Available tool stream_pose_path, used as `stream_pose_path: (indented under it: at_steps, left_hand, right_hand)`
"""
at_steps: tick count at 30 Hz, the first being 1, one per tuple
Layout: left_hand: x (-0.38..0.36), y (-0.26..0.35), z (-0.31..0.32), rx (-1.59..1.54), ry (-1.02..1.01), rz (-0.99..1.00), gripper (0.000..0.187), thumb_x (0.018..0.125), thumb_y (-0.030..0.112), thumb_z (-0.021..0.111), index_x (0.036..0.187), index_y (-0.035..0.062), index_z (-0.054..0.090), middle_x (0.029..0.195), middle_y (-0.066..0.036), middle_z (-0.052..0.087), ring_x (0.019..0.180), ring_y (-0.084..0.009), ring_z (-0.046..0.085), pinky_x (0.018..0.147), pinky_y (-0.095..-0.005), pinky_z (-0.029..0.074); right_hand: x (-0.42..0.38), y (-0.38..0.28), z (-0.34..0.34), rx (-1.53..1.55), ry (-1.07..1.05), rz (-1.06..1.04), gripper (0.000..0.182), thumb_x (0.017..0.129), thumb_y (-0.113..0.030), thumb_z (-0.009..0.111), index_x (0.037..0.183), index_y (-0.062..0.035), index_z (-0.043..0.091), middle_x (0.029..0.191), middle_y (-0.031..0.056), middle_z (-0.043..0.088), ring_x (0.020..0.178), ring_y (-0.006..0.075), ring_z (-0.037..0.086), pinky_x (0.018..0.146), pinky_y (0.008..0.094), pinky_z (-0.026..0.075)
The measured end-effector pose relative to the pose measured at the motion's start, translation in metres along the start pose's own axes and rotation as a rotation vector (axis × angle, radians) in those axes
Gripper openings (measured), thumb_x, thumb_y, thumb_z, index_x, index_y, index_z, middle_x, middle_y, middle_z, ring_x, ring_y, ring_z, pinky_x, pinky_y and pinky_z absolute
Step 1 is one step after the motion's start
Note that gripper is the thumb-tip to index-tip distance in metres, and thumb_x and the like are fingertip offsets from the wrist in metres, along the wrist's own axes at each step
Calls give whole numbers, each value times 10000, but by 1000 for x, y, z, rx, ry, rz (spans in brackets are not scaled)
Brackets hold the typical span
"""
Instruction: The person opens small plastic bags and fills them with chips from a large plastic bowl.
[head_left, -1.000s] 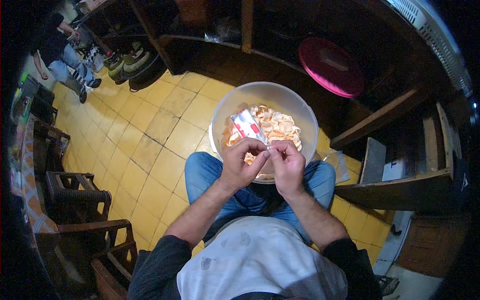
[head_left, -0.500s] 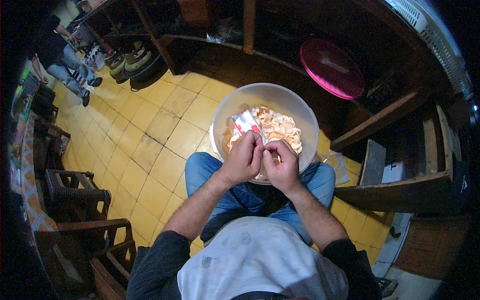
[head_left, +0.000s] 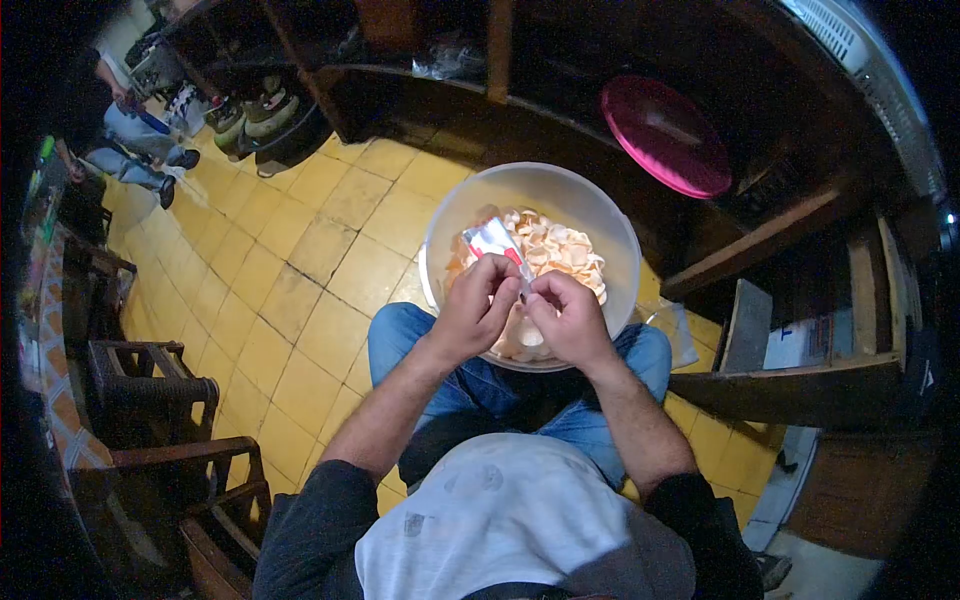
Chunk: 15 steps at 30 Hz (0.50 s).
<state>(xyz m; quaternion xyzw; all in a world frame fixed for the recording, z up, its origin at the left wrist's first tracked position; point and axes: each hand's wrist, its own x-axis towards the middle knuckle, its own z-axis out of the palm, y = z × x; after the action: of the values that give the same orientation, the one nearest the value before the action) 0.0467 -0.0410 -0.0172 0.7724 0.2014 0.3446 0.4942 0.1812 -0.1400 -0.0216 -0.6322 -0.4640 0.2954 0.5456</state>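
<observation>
A large translucent tub (head_left: 622, 215) stands between the knees, holding many pale orange, curled chips (head_left: 560, 247). Over it, my left hand (head_left: 478, 305) pinches the near edge of a small silver, white and red packet (head_left: 490, 238). My right hand (head_left: 568, 312) is closed at the packet's near right corner, its fingertips close to those of my left hand. The packet's far end extends over the chips. What lies between the fingertips is too small to make out.
A pink round lid (head_left: 665, 135) leans by the dark shelving (head_left: 420, 75). Shoes (head_left: 265, 112) rest at the upper left, near a standing person (head_left: 140, 135). Wooden chairs (head_left: 190, 450) stand at left, and a wooden frame (head_left: 800, 385) at right.
Both hands have moved slightly apart at the packet, showing more of its near end. The person at the upper left has shifted their arms and legs.
</observation>
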Motion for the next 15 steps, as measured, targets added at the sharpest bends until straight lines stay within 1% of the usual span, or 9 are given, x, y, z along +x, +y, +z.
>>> stream_pose_path:
  at_steps: [2,3,4,6,7,9,12,13,15]
  left_hand:
    - [-1,-4,-3,-153,-73,50,106,905,72,608,935,0,536,788,-134,573,628,-195,572,561,-316,454]
    - [2,-9,-8,-19,-105,129,97,883,63,631,900,5,556,783,-118,563,637,-185,570,562,-302,454]
    - [3,-13,-9,-25,-103,120,97,883,63,631,900,5,556,783,-118,563,637,-185,570,562,-302,454]
    - [4,-18,-13,97,-87,223,85,865,47,637,866,4,563,780,-108,559,637,-186,569,562,-293,459]
    - [3,-18,-14,87,-83,217,85,865,47,637,866,4,563,780,-108,559,637,-186,569,562,-293,459]
    - [4,-21,-13,44,-45,162,92,866,58,638,858,11,560,801,-97,568,699,-216,551,633,-305,449]
    - [5,-28,-19,-64,-4,87,80,880,62,623,868,8,565,810,-98,576,698,-213,548,638,-304,448]
    - [6,-29,-23,-58,0,85,80,880,62,623,868,8,565,810,-98,576,698,-213,548,638,-304,448]
    - [7,-28,-35,13,-26,26,76,872,55,614,915,2,580,843,-129,585,713,-257,604,634,-326,492]
  right_hand:
    - [2,3,-1,-46,-21,-43,77,790,-63,623,813,11,626,794,145,623,755,245,633,702,347,504]
    - [3,4,0,-91,-35,-90,74,790,-61,623,811,10,626,791,141,622,754,244,632,708,344,504]
    - [5,7,2,-93,-40,-81,74,790,-61,623,811,10,626,791,141,622,754,244,632,708,344,504]
    - [8,10,8,-74,-55,-105,89,801,-74,607,796,14,610,771,140,612,742,249,624,688,350,492]
    - [10,6,9,-82,-60,-96,89,801,-74,607,796,14,610,771,140,612,742,249,624,688,350,492]
    - [18,-1,7,-212,-148,-31,121,818,-91,578,776,23,588,761,149,607,727,257,613,661,361,476]
    - [27,2,9,-197,-234,76,130,840,-96,543,794,21,577,753,160,599,719,254,607,646,370,464]
    - [28,2,12,-193,-239,73,130,840,-96,543,794,21,577,753,160,599,719,254,607,646,370,464]
    - [27,4,18,-146,-235,115,138,877,-111,527,853,14,580,749,151,600,714,233,599,653,367,467]
